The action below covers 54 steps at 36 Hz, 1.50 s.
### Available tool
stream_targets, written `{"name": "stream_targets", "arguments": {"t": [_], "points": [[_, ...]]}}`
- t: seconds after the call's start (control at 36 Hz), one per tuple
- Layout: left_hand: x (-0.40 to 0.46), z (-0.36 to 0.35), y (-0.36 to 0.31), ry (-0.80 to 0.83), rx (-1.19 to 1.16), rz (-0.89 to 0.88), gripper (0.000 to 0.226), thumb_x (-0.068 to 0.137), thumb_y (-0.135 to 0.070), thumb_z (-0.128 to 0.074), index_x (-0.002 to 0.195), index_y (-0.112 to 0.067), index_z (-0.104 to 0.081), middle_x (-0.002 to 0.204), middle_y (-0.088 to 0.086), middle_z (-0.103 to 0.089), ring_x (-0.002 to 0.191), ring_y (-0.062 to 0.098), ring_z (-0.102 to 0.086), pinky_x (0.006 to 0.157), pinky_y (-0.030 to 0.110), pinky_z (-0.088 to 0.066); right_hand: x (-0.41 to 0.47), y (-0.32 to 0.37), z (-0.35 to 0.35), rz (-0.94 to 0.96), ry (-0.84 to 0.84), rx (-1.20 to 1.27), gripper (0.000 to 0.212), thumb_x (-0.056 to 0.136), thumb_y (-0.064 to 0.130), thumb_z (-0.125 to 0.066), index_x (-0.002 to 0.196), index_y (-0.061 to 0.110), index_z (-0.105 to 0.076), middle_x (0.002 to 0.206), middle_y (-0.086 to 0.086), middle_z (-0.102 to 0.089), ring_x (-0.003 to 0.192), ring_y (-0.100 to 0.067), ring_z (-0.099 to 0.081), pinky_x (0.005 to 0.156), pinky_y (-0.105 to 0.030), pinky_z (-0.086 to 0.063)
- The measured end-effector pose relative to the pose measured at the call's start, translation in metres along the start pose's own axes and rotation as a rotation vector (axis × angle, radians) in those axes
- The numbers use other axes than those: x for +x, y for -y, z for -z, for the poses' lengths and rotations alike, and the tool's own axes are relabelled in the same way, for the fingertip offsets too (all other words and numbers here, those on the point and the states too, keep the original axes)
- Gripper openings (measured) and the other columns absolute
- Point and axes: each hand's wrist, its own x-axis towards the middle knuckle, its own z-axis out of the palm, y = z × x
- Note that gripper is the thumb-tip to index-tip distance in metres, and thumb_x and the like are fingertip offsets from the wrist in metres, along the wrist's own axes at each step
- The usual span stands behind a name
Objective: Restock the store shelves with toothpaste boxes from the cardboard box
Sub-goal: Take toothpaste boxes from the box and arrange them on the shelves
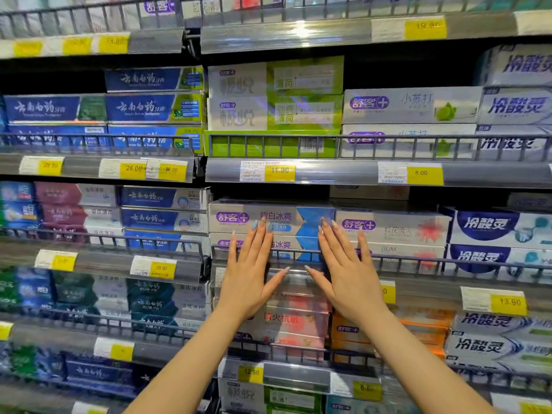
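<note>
Step in hand, facing-up: left hand (249, 274) and right hand (346, 274), both flat with fingers extended and grasping nothing, press the white-and-blue toothpaste boxes (270, 227) at frame centre; next, likely fetch more stock, cardboard box unseen.

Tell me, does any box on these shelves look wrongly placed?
Yes: the green box at the bottom of its stack on the upper shelf. It shows a plain green side with a barcode, while the two boxes above it show their printed fronts.

Yellow price tags on the shelf rail (328, 174) read 11.90 (280, 170) and 8.00 (421, 173) — left bay, 26.00 (133, 168). Lower rails: 25.00 (161, 268), 13.90 (510, 302). One toothpaste box (400, 249) — "GUM".
</note>
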Motion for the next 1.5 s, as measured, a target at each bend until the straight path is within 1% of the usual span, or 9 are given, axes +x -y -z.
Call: {"name": "stream_targets", "arguments": {"t": [0.17,0.31,0.42,0.5,0.78,1.08,1.28,1.39,1.5], "points": [[-0.011,0.014,0.007,-0.051,-0.1,0.03,0.072,0.095,-0.061,-0.016,0.149,-0.012,-0.015,0.158,0.003,-0.003,0.145,0.018,-0.003,0.116,0.043,-0.001,-0.005,0.015,0.008,0.104,-0.144,0.144,0.067,0.096,0.054,-0.017,0.146,0.01,-0.026,0.154,-0.007,-0.023,0.141,-0.019,-0.02,0.112,-0.042,-0.017],[-0.037,0.046,0.043,-0.229,-0.342,0.236,0.065,0.093,-0.051,-0.034,0.145,-0.014,-0.026,0.148,0.003,-0.031,0.135,0.015,-0.025,0.111,0.037,-0.025,0.004,0.052,0.024,0.184,-0.231,0.349,0.054,0.093,0.044,-0.034,0.134,0.01,-0.045,0.112,-0.006,-0.06,0.098,-0.022,-0.055,0.078,-0.033,-0.043],[-0.045,0.075,0.097,-0.3,-0.491,0.48,0.054,0.095,-0.038,-0.047,0.143,-0.023,-0.029,0.115,-0.007,-0.053,0.088,0.006,-0.054,0.072,0.025,-0.047,0.032,0.101,0.043,0.171,-0.082,0.604,0.056,0.093,0.043,-0.045,0.144,0.023,-0.033,0.08,0.005,-0.057,0.072,-0.01,-0.049,0.059,-0.025,-0.041],[-0.048,0.084,0.139,-0.26,-0.522,0.576,0.058,0.095,-0.036,-0.047,0.146,-0.023,-0.024,0.085,-0.005,-0.057,0.066,0.015,-0.057,0.058,0.04,-0.049,0.056,0.136,0.04,0.148,0.004,0.653,0.059,0.094,0.043,-0.043,0.147,0.031,-0.019,0.071,0.008,-0.049,0.072,-0.015,-0.053,0.06,-0.031,-0.038],[-0.027,0.07,0.239,-0.254,-0.127,0.161,0.057,0.092,-0.037,-0.053,0.137,-0.004,-0.042,0.136,0.013,-0.045,0.126,0.03,-0.042,0.102,0.046,-0.041,0.114,0.207,0.024,0.004,-0.39,0.465,0.052,0.086,0.043,-0.042,0.125,0.01,-0.054,0.105,-0.007,-0.058,0.097,-0.021,-0.048,0.072,-0.03,-0.04],[0.027,0.078,0.265,-0.357,0.123,-0.109,0.065,0.08,-0.054,-0.05,0.12,-0.003,-0.057,0.098,0.012,-0.063,0.086,0.029,-0.055,0.065,0.036,-0.049,0.116,0.226,0.008,-0.258,-0.379,0.327,0.052,0.088,0.045,-0.042,0.126,0.011,-0.051,0.128,-0.007,-0.048,0.118,-0.023,-0.04,0.096,-0.042,-0.033],[0.044,0.076,0.268,-0.237,0.265,-0.056,0.077,0.064,-0.068,-0.062,0.116,-0.011,-0.064,0.095,0.011,-0.069,0.089,0.03,-0.065,0.092,0.042,-0.047,0.116,0.228,0.007,-0.281,-0.374,0.246,0.052,0.087,0.043,-0.042,0.126,0.01,-0.051,0.13,-0.009,-0.047,0.121,-0.024,-0.037,0.102,-0.041,-0.025],[0.044,0.081,0.264,-0.158,0.26,-0.015,0.074,0.061,-0.07,-0.066,0.109,-0.014,-0.068,0.077,0.008,-0.068,0.07,0.026,-0.066,0.062,0.033,-0.053,0.116,0.229,0.006,-0.28,-0.365,0.232,0.054,0.087,0.044,-0.04,0.127,0.01,-0.05,0.131,-0.01,-0.047,0.121,-0.024,-0.036,0.103,-0.042,-0.025],[0.042,0.089,0.262,-0.084,0.149,-0.025,0.072,0.083,-0.059,-0.051,0.136,-0.012,-0.043,0.103,0.013,-0.061,0.092,0.032,-0.059,0.068,0.037,-0.046,0.119,0.23,0.008,-0.28,-0.371,0.23,0.056,0.086,0.044,-0.04,0.129,0.009,-0.048,0.132,-0.01,-0.048,0.121,-0.024,-0.035,0.103,-0.045,-0.027]]}}
